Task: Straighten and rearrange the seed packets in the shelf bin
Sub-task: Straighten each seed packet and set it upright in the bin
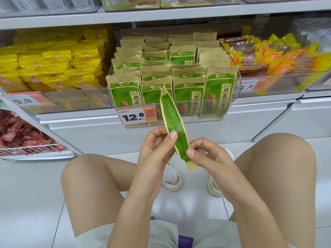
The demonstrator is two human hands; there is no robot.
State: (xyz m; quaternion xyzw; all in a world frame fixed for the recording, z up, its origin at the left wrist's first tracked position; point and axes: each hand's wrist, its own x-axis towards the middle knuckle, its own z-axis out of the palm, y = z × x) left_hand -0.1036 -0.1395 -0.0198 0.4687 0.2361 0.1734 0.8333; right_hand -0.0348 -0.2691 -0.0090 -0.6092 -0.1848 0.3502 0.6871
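Left hand: left hand (157, 145) grips a seed packet (174, 129) at its middle, thumb pressed on the green face, fingers curled behind.
Right hand: right hand (209, 154) pinches the same packet near its lower end, thumb tip on the edge, fingers curled; a ring shows on one finger.
Held packet: narrow, green with tan ends, seen nearly edge-on; tilted, top end toward the shelf, bottom end toward the person. It hangs in the air in front of the bin, outside it, over the price tag in this view.
Shelf bin: clear plastic bin (231, 102) on the middle shelf, straight ahead of the hands. Holds many matching green and tan packets (188, 97) standing upright in rows; front row shows four faces, those behind are uneven in height and some lean.
Price tag: orange and white tag (137, 116) on the bin's front lip, reads 12.8.
Left neighbour: bin of yellow packets (53, 68), piled loosely; its own tag (26, 100) reads 9.9.
Right neighbour: bin of orange, yellow and brown packets (268, 58), jumbled.
Lower left: wire basket (34, 149) with red packets.
Person: squatting, bare knees either side of the hands, pale shoes (172, 181) on a white tiled floor (26, 203).
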